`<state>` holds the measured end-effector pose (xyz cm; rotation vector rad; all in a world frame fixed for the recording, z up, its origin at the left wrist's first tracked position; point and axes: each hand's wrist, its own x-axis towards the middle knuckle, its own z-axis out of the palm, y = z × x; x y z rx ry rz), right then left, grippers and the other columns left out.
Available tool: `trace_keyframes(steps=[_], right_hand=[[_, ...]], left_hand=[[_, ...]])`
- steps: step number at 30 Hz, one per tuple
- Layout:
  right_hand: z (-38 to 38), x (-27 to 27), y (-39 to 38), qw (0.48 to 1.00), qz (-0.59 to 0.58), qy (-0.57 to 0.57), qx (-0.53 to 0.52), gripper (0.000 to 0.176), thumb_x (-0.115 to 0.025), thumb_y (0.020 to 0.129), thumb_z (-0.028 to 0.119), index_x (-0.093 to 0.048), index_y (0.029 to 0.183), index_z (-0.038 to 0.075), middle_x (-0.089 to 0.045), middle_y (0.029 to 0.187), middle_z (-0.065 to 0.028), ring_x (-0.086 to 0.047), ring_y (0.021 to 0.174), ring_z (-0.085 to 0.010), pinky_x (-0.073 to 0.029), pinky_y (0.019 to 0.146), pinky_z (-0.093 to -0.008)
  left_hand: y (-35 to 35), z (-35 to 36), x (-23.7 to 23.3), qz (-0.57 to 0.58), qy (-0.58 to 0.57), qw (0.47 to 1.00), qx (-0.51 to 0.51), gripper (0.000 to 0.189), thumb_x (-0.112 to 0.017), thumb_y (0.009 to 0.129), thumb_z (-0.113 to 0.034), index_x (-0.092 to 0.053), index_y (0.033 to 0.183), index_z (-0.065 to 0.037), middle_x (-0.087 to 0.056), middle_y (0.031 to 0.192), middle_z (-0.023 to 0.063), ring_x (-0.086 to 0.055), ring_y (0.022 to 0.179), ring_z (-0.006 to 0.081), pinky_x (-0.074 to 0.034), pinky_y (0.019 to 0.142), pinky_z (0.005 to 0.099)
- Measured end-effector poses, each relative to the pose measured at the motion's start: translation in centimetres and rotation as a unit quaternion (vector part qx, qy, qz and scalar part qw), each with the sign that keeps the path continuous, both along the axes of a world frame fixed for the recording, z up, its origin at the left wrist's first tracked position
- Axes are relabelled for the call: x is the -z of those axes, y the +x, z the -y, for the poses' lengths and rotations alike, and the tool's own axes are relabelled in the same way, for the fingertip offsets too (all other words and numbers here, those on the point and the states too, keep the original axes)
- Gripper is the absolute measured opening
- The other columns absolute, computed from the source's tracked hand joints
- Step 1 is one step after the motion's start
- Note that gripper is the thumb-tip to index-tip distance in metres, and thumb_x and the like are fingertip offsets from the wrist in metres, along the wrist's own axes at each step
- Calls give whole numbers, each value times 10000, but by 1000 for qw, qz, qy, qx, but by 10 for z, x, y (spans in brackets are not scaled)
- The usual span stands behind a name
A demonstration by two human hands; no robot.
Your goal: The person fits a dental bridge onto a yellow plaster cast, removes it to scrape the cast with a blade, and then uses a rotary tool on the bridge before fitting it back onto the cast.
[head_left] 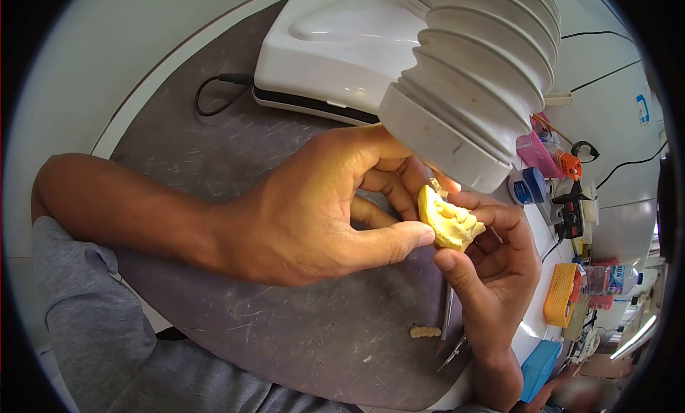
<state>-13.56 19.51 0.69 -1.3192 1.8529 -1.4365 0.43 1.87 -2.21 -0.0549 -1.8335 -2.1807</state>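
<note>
A yellow plaster dental model (448, 220) with a row of teeth is held up between my two hands, just below the mouth of a ribbed white hose. My left hand (325, 206) grips its left side, thumb at the lower edge and fingers behind, partly hidden by the hose. On the other side my right hand (496, 270) has its thumb under the model and curled fingers at its right end. Below them on the grey mat lies a small beige tooth piece (425, 331). Near my right wrist are a slim metal instrument (447, 313) and a pointed metal tool (452, 354).
The ribbed white hose (485, 77) hangs close above my hands, by a white machine housing (335, 49). A scratched grey mat (235, 327) covers the table. Along the right stand a blue-and-white jar (529, 186), a yellow basket (560, 295), a plastic bottle (615, 279) and a blue object (541, 370).
</note>
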Motion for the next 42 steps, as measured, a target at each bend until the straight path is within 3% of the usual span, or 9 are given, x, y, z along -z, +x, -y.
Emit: trace_keyframes(steps=[9,16,29,35,37,42], right_hand=[[0,-2,2,999,40,2,0,446,-791,792,-32,-519,1145,-27,-583,1266,-201,-632,1138,-221,-571,925,-312],[-1,-2,3,999,46,8,6,437,-792,797,-23,-524,1142,-24,-594,1258,-199,-637,1126,-213,-565,928,-308],[0,-1,3,999,54,3,7,436,-792,795,-27,-529,1142,-27,-593,1261,-198,-647,1093,-196,-567,919,-300],[0,2,0,1000,2,0,7,444,-802,784,-24,-538,1141,-29,-588,1256,-203,-641,1100,-198,-577,900,-297],[0,2,1,1000,-13,3,7,425,-814,826,128,-541,1121,-9,-575,1275,-191,-605,1123,-193,-500,964,-315],[-2,-3,5,997,-79,9,6,344,-800,822,72,-577,1068,-17,-571,1267,-200,-606,1129,-203,-516,958,-322]], left_hand=[[0,-1,-3,-22,-42,999,-8,578,-641,890,78,-363,1395,39,-501,1349,190,-519,1294,258,-546,1018,332],[-1,-2,0,-36,-5,999,-12,562,-639,890,79,-366,1381,47,-503,1335,194,-520,1292,261,-552,1015,332],[-1,-1,-1,-34,-41,999,-2,517,-628,897,77,-386,1353,43,-525,1292,184,-548,1258,249,-566,989,310],[-1,0,0,-37,-74,996,-19,502,-644,881,89,-438,1334,21,-566,1266,168,-575,1228,239,-577,967,310],[-1,0,2,-43,-80,995,-28,491,-651,874,93,-464,1322,17,-581,1251,159,-586,1213,232,-579,962,309],[-2,0,2,-80,-150,984,-48,388,-694,849,66,-571,1214,23,-627,1176,124,-625,1137,205,-590,933,315]])
